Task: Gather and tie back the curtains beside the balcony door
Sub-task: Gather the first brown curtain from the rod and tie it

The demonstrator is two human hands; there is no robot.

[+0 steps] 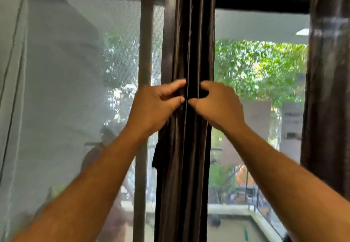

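A dark brown curtain (191, 52) hangs gathered into a narrow column of vertical pleats down the middle of the view, in front of the dark door frame (168, 33) of the balcony door. Both bare arms reach up to it at the same height. The left hand (157, 105) comes in from the left side, its thumb and fingers curled around the left pleats in a clenched grip on the fabric. The right hand (217, 105) mirrors it from the right, fingers hooked into the right pleats and pinching them, so the 2 hands nearly meet across a pale seam line running down the curtain's centre. Below the left hand a dark strip of cloth (159, 152) hangs loose at the curtain's left edge; whether it is a tie-back or a fold cannot be told.

A 2nd dark curtain (329, 90) hangs at the far right edge. To the left, a grey mesh screen (66, 90) covers the opening, hazing the view beyond. Through the clear pane on the right, green foliage (261, 65) and a balcony ledge (233, 209) show outside.
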